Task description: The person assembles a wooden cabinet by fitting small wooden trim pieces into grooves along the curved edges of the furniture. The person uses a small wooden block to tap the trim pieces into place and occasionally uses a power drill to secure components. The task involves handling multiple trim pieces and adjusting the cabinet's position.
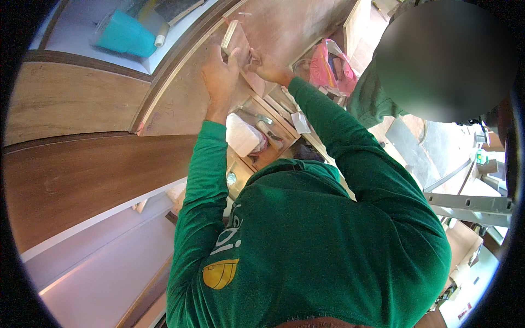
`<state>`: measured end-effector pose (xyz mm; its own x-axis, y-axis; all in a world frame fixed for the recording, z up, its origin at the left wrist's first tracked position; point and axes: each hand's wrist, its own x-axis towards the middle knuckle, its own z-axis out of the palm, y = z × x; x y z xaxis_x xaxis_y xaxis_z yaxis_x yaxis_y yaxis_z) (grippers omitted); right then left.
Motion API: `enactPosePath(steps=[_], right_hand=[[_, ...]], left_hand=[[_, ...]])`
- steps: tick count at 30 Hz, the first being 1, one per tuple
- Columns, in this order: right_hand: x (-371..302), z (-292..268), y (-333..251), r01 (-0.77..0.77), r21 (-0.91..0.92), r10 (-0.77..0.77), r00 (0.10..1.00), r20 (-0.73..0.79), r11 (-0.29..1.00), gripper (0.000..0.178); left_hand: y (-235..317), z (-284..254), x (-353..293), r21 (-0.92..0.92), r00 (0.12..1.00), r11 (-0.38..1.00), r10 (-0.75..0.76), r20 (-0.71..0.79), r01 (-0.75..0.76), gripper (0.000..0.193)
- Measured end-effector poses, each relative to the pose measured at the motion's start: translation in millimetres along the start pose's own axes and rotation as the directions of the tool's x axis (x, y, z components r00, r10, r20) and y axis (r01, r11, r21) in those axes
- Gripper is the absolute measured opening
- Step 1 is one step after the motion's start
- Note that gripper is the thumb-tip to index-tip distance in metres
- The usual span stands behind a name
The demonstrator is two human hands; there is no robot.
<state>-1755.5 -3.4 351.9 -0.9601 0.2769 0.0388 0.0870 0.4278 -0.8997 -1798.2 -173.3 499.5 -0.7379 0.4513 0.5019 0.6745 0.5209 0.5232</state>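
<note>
My left hand (220,74) is closed on the near left edge of a narrow wooden board (237,37), its thumb lying against the board's face. The board stands tilted over a larger plywood panel (295,24). At the board's right side my right hand (269,68) has its fingers drawn together in a pinch; whatever they may hold is too small to make out. Below both hands, an open wooden compartment holds a hammer (255,115), a white packet (242,136) and other tools, partly covered by my arms and body.
A turquoise plastic cup (126,34) lies in a white-lined recess at upper left. Right of my right hand is a pink bag (332,68). Another person in a green sleeve (372,98) is close by on the right. A metal ladder (470,203) stands at the right edge.
</note>
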Motion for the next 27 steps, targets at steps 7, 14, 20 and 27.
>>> enactPosePath(steps=[7,14,20,27], right_hand=[[-7,16,-6,0.076,0.014,-0.075,0.995,-0.066,0.997,0.071],[-2,29,-4,-0.114,0.014,0.112,0.989,0.093,0.993,0.062],[19,59,7,-0.153,0.56,0.149,0.987,0.053,0.815,0.04],[-13,32,-34,-0.067,0.469,0.053,0.998,0.044,0.881,0.038]], left_hand=[[-27,-2,18,-0.033,1.0,0.999,-0.011,0.018,0.011,0.041],[-40,-17,51,0.415,0.974,0.909,-0.135,0.184,0.047,0.05],[-42,-17,60,0.457,0.944,0.884,-0.228,0.24,0.098,0.06],[-50,-10,46,0.436,0.969,0.897,-0.163,0.184,0.068,0.052]])
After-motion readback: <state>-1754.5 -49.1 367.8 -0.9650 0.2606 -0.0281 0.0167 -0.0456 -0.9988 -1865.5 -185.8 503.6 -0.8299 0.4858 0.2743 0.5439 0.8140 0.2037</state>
